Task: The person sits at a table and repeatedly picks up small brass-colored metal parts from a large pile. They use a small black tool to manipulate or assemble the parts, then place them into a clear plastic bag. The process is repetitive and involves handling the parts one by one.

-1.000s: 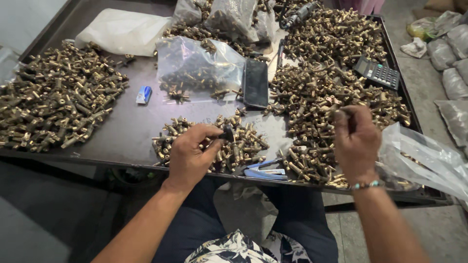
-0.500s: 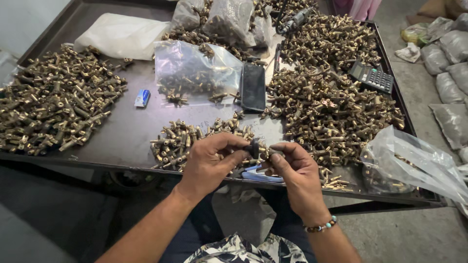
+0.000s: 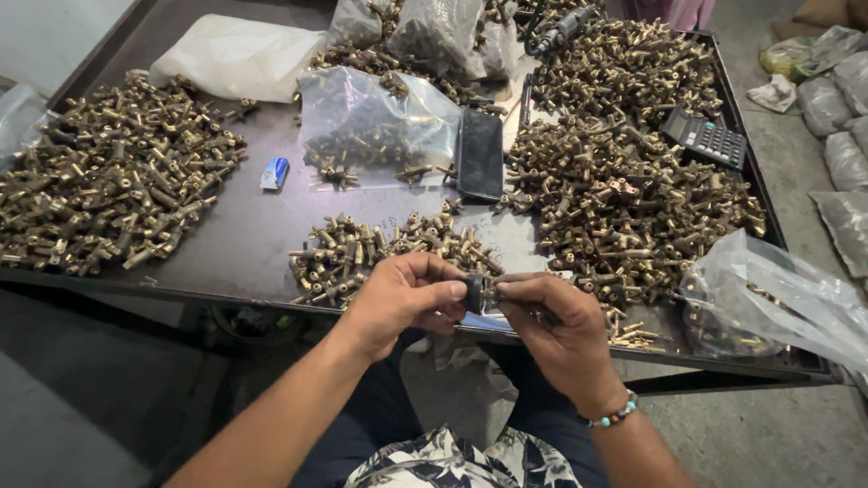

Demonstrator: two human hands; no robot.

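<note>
A dark metal tabletop point(image 3: 244, 244) on a grey concrete floor carries heaps of brass fittings point(image 3: 108, 203), clear plastic bags, a black phone point(image 3: 480, 154) and a calculator point(image 3: 706, 138). At its near edge both hands meet over the lap. The left hand point(image 3: 398, 298) is curled, thumb and fingertips closed on a small dark part point(image 3: 474, 292); the right hand point(image 3: 556, 316), wrist bent inward with a beaded bracelet, pinches a small fitting point(image 3: 499, 289) against it. Joining them likely goes best with the pieces held in line, the left steady while the right turns gently, elbows tucked close.
</note>
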